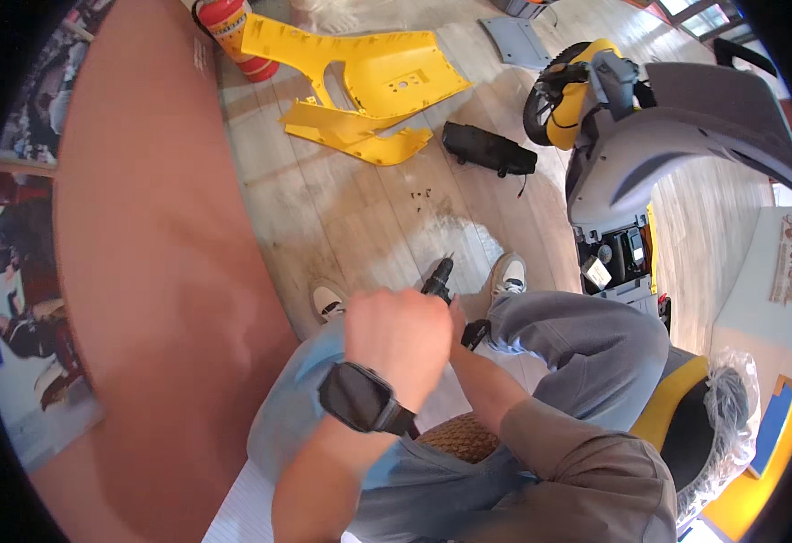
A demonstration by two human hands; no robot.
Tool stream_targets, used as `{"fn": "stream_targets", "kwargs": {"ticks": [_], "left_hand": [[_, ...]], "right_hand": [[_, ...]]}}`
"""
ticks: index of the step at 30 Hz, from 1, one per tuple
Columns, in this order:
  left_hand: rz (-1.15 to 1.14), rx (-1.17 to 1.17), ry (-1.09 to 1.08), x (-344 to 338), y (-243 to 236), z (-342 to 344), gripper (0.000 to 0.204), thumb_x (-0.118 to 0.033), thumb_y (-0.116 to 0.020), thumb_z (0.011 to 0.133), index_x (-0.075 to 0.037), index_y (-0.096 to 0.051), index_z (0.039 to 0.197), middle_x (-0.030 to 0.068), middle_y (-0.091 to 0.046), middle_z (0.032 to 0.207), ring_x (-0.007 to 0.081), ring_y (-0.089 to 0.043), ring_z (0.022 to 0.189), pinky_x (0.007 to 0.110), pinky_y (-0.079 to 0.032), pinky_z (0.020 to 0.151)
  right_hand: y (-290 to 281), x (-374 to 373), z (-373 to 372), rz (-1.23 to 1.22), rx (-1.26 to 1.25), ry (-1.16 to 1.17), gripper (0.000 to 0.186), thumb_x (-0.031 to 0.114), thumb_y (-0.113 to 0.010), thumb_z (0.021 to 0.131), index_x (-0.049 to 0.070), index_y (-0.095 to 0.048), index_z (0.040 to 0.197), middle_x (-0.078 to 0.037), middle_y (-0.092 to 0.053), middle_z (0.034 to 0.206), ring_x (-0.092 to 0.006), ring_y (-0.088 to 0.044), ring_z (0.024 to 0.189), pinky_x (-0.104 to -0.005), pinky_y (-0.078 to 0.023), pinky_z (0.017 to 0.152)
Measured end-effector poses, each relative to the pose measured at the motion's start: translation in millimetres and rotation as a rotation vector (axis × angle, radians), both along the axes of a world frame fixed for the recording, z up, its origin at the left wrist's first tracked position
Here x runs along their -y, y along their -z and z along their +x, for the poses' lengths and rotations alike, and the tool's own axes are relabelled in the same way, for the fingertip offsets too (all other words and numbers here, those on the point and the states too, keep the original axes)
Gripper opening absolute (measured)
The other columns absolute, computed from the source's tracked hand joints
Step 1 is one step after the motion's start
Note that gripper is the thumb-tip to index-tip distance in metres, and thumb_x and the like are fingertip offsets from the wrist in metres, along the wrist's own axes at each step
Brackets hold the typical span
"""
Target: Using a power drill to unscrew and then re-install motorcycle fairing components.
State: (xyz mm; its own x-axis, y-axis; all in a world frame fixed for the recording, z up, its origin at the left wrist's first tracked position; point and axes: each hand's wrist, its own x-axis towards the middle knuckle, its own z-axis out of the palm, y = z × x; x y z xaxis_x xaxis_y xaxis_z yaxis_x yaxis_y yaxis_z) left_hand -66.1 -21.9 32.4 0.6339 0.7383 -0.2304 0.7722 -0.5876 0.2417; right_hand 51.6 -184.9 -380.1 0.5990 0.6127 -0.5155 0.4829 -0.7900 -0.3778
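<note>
My right hand (457, 319), partly hidden behind the left one, is wrapped round the handle of a black cordless drill (438, 276). The drill's bit points away from me toward the floor. Closest to the camera, my left hand (396, 333) is closed with its back turned up, beside and partly over the drill. Its curled fingers are out of sight, so whatever they hold cannot be made out. A black watch (356, 398) sits on that wrist. Several small screws (421, 194) lie scattered on the wooden floor beyond the drill.
Yellow body panels (396, 77) and a black elongated part (488, 149) lie ahead on the floor. A partly dismantled grey scooter (649, 136) stands at the right, its black inner compartment (626, 249) exposed. A fire extinguisher (233, 36) stands by the reddish wall (151, 253) at left.
</note>
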Motion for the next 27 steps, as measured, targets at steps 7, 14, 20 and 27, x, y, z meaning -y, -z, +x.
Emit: {"fn": "stream_targets", "kwargs": {"ticks": [7, 14, 20, 27], "left_hand": [[-0.204, -0.122, 0.101, 12.8, 0.8, 13.2, 0.015, -0.017, -0.057, 0.075, -0.013, -0.069, 0.067, 0.0058, -0.065, 0.064, 0.0219, -0.063, 0.071, 0.037, -0.041, 0.064], [-0.33, -0.152, 0.171, 20.9, 11.7, 20.9, 0.015, -0.015, -0.056, 0.076, -0.012, -0.069, 0.07, 0.0059, -0.066, 0.069, 0.0215, -0.063, 0.075, 0.037, -0.042, 0.067], [-0.24, -0.163, 0.179, 27.6, 14.5, 19.1, 0.015, -0.016, -0.056, 0.077, -0.013, -0.069, 0.069, 0.0073, -0.067, 0.069, 0.0247, -0.066, 0.073, 0.039, -0.044, 0.065], [-0.135, -0.023, 0.32, 38.4, 14.4, 36.5, 0.013, -0.016, -0.058, 0.075, -0.011, -0.069, 0.068, 0.0109, -0.067, 0.071, 0.0272, -0.066, 0.07, 0.041, -0.048, 0.06]], "right_hand": [[18.4, -102.5, 24.4, 0.216, 0.068, 0.096, 0.085, 0.008, -0.073, 0.071, -0.002, -0.024, 0.14, -0.027, -0.059, 0.111, -0.0432, -0.056, 0.105, -0.0469, -0.044, 0.089], [4.8, -162.9, 86.3, 0.051, -0.002, -0.015, 0.085, 0.018, -0.07, 0.074, -0.003, -0.02, 0.139, -0.029, -0.061, 0.106, -0.0447, -0.059, 0.098, -0.047, -0.048, 0.086], [-49.4, -96.4, 18.9, 0.026, 0.198, -0.552, 0.065, 0.017, -0.064, 0.075, 0.002, -0.038, 0.133, -0.019, -0.055, 0.114, -0.0308, -0.051, 0.112, -0.0419, -0.045, 0.091], [-64.5, -33.0, -35.1, -0.085, -0.128, -0.487, 0.034, 0.016, -0.057, 0.082, 0.009, -0.059, 0.116, -0.016, -0.057, 0.117, -0.0327, -0.055, 0.107, -0.0437, -0.045, 0.091]]}}
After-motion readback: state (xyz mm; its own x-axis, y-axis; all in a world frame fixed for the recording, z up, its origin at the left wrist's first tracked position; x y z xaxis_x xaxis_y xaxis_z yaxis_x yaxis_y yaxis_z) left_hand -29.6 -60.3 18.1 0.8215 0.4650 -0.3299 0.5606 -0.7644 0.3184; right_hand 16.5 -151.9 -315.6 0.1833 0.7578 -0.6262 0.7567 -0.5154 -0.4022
